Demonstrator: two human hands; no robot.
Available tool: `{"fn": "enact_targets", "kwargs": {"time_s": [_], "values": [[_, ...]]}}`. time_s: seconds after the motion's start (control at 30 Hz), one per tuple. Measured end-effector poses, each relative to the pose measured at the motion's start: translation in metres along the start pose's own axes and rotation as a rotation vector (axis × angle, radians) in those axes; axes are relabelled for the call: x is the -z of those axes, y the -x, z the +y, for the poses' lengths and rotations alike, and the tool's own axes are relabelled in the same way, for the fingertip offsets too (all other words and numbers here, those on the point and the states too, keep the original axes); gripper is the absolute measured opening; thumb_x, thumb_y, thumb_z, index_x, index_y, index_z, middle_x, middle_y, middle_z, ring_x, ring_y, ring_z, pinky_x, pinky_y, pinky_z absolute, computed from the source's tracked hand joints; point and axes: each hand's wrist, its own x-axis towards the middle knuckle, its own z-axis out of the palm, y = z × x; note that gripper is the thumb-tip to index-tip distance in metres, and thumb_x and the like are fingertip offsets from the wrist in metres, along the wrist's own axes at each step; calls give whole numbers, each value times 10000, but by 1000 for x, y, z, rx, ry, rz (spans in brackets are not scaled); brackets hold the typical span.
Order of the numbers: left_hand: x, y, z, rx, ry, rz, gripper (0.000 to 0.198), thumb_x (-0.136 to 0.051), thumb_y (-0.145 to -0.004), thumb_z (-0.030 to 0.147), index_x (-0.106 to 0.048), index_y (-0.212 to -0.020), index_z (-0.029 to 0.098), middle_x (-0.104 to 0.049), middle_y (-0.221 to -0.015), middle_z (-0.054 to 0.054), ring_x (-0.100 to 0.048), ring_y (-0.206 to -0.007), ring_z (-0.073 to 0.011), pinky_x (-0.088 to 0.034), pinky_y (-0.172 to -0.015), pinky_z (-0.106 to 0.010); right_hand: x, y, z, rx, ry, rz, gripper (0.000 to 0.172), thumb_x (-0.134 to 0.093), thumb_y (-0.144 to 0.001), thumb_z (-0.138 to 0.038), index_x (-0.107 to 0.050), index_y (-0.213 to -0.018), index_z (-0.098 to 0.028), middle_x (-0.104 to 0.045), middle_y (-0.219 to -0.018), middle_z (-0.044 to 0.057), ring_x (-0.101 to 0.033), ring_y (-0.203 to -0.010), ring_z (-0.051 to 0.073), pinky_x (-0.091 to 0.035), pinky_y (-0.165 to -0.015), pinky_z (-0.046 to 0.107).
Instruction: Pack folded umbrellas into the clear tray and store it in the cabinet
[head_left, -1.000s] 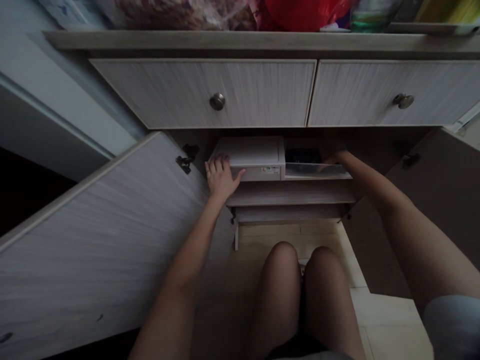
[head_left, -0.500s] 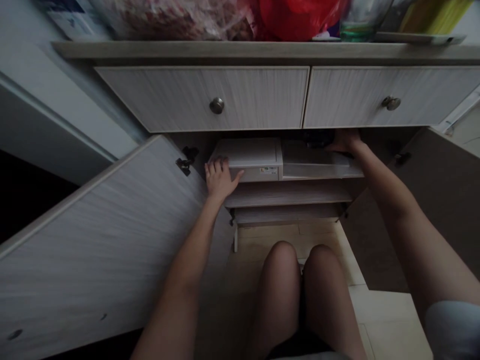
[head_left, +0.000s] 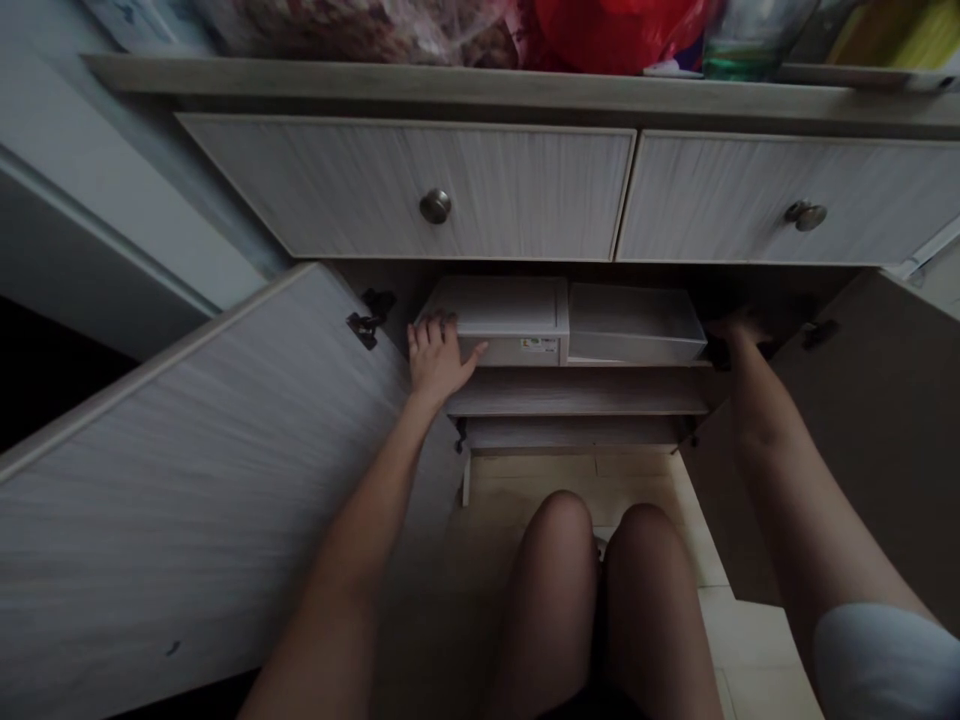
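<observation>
My left hand (head_left: 441,358) lies with fingers spread on the front left corner of a white storage box (head_left: 499,305), which bears a small label. The box sits on the top shelf inside the cabinet. To its right is a translucent plastic bin (head_left: 634,322). My right hand (head_left: 739,330) reaches into the shadow just right of that bin, at the shelf's right end. A dark object (head_left: 720,352) shows beneath it; its kind is lost in the shadow. The fingers of this hand are dim and partly hidden, seemingly around the dark object.
The left door (head_left: 225,480) and right door (head_left: 847,440) stand swung out on both sides. Two knobbed drawers (head_left: 405,190) are above the opening, lower shelves (head_left: 577,390) below. Bags, including a red one (head_left: 622,35), and a glass (head_left: 742,45) crowd the countertop. My knees are close in front.
My right hand has moved right, from above the translucent bin to beside it. The dark object no longer shows over the bin, which is now uncovered. My left hand stays on the box.
</observation>
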Motion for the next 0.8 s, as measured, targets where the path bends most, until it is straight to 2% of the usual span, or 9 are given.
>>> {"fn": "enact_targets", "kwargs": {"time_s": [0.07,0.1,0.17,0.23,0.33,0.43,0.53,0.67,0.8], "values": [[1,0,1,4,9,-11,766,-427,-918,612,-473,-1440,54,-443,-1525,-279,-353,-1447,-442,-175,-1218,-638,-5,-1,-2,-278,-180,9,1198,-609,-727,-859,-465,-1409,116,-394,-1312,553,-436,-1252,492,-295,-896,712],[2,0,1,9,15,-13,765,-433,-916,614,-473,-1441,59,-440,-1528,-277,-350,-1449,-442,-175,-1217,-641,-5,-3,-3,-356,-235,-9,1182,-631,-730,-838,-462,-1420,107,-370,-1349,546,-411,-1280,506,-282,-908,722],[3,0,3,21,24,-10,758,-444,-912,610,-475,-1441,68,-438,-1532,-273,-343,-1454,-440,-171,-1219,-640,-2,-6,-6,-341,-214,-74,1079,-646,-790,-760,-466,-1435,86,-358,-1402,511,-374,-1329,521,-264,-954,725],[4,1,5,30,25,-7,744,-444,-916,598,-477,-1440,70,-438,-1533,-269,-340,-1458,-433,-166,-1224,-631,1,-5,-11,-226,-138,-77,896,-609,-880,-661,-503,-1436,32,-362,-1459,447,-342,-1372,509,-243,-1016,703],[4,1,7,40,21,-11,722,-417,-932,572,-481,-1436,59,-443,-1526,-273,-346,-1455,-426,-166,-1228,-621,2,17,-21,92,-177,91,616,-365,-1021,-539,-585,-1392,-99,-444,-1476,306,-401,-1350,428,-306,-1051,628],[2,0,9,52,23,2,714,-387,-945,557,-482,-1433,44,-450,-1513,-283,-351,-1450,-429,-163,-1227,-622,-5,56,-30,425,-125,80,579,-293,-1032,-565,-625,-1345,-208,-510,-1441,187,-488,-1280,376,-410,-1024,541],[-2,-3,9,52,19,24,725,-372,-952,554,-479,-1434,24,-459,-1499,-298,-356,-1445,-434,-160,-1227,-623,-10,83,-34,604,52,-11,542,-405,-992,-622,-692,-1248,-240,-477,-1483,155,-494,-1271,393,-425,-1022,546],[-5,-9,6,37,11,29,732,-377,-948,546,-480,-1431,6,-456,-1497,-308,-352,-1448,-438,-169,-1226,-621,-10,68,-28,752,84,-84,485,-379,-1029,-533,-756,-1075,-231,-571,-1385,128,-530,-1226,339,-445,-1026,501],[-7,-13,4,36,7,25,709,-379,-946,547,-486,-1433,42,-467,-1503,-283,-360,-1448,-424,-192,-1219,-623,-9,38,-25,811,75,-155,429,-401,-1030,-450,-751,-1098,-209,-624,-1316,135,-534,-1239,330,-460,-1022,493]]}}
